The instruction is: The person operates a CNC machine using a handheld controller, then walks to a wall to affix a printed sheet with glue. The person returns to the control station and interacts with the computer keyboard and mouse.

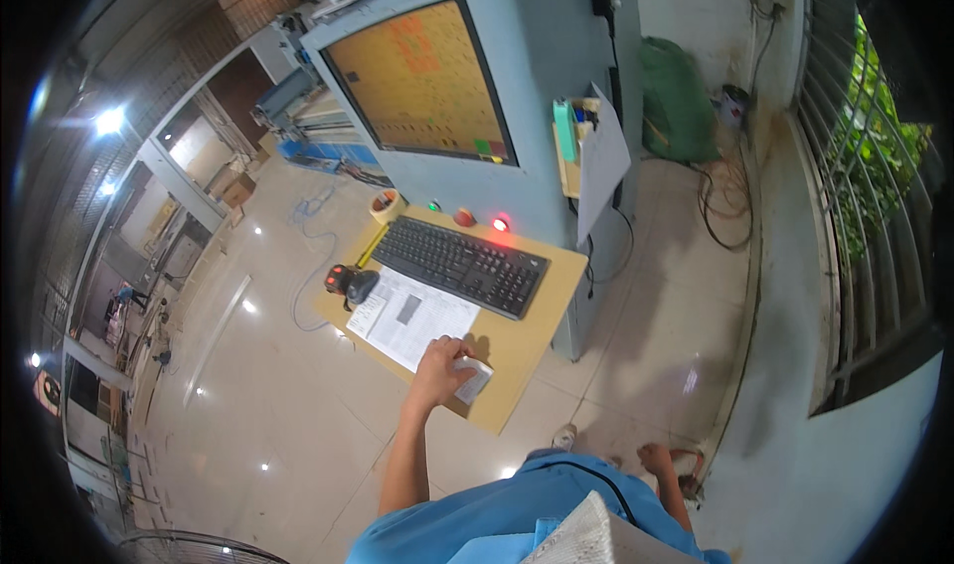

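At the near end of the bench: your left hand, reaching in over the edge with its fingers bent.
Small white item: under and just right of your left hand's fingers, touching them, near the bench's corner. You have your fingers drawn close about it — whether they are clamped on it, I cannot tell.
Printed sheets: just beyond your left hand and to its left, flat, with a dark rectangle on one.
Black keyboard: farther beyond your left hand, past the sheets.
Red-and-black device: well to the left of your left hand, beside a dark grey rounded thing.
Tape roll: farthest from your left hand on the bench, by the keyboard's left end.
Glowing red light: on the cabinet front, beyond your left hand, below the screen.
Right hand: well right of your left hand, off the bench — fingers curled, their grip unclear.
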`<act>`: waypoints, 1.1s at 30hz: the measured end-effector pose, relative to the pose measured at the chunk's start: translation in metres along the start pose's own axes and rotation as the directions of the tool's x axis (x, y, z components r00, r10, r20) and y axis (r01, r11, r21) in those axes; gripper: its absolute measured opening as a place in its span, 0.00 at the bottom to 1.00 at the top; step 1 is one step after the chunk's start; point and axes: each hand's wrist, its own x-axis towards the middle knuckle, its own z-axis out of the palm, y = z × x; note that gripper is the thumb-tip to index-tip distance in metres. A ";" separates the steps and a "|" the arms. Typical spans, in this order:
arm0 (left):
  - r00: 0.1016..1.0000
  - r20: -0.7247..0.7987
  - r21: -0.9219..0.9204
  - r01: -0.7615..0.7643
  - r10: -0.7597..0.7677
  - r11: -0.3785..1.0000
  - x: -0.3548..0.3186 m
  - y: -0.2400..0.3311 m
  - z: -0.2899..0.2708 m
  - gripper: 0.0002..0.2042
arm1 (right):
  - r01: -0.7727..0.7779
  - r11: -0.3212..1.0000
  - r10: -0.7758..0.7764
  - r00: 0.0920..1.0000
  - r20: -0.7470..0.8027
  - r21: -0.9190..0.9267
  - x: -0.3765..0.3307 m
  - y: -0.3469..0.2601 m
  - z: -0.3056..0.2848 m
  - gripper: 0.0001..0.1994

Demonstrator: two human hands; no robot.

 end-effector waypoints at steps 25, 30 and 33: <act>0.468 -0.866 0.028 -0.306 0.176 0.952 0.393 0.051 -0.470 0.30 | -0.305 0.845 0.442 0.861 -0.254 0.439 -0.019 -0.075 0.011 0.18; 0.597 -0.772 0.110 -0.212 0.218 0.971 0.485 0.026 -0.527 0.33 | -0.375 0.741 0.541 0.825 -0.164 0.558 -0.057 -0.128 0.092 0.18; 0.757 -0.599 0.037 -0.298 0.260 0.954 0.548 -0.012 -0.561 0.36 | -0.498 0.675 0.664 0.732 -0.152 0.545 -0.090 -0.142 0.135 0.18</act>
